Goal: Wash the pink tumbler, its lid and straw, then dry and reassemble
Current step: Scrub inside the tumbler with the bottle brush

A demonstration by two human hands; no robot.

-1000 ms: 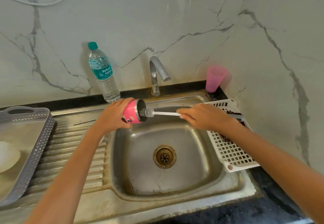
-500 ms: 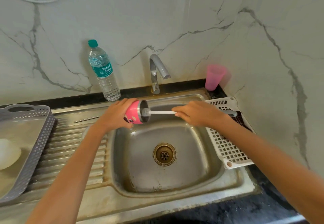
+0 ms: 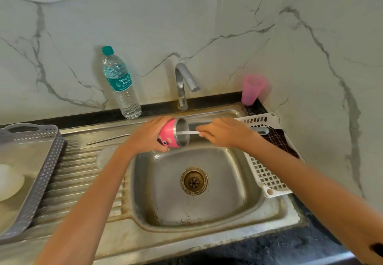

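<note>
My left hand [image 3: 148, 137] grips the pink tumbler [image 3: 169, 134], held on its side over the sink's back left corner with its steel mouth facing right. My right hand [image 3: 224, 133] holds the white handle of a bottle brush [image 3: 191, 133]. The brush head is pushed inside the tumbler and hidden. On the ribbed drainboard lies a thin metal straw [image 3: 108, 139], and a clear round lid [image 3: 105, 156] sits just below it beside my left forearm.
The steel sink [image 3: 234, 192] has a brass drain [image 3: 194, 181] and a tap [image 3: 183, 84] behind, which is not running. A water bottle [image 3: 121, 86] and pink plastic cup [image 3: 251, 89] stand at the wall. White basket [image 3: 267, 177] right, grey tray [image 3: 39, 173] left.
The brush has gone deeper into the tumbler: its bristles showed at the mouth a second ago and are now inside. My right hand moved left toward the tumbler.
</note>
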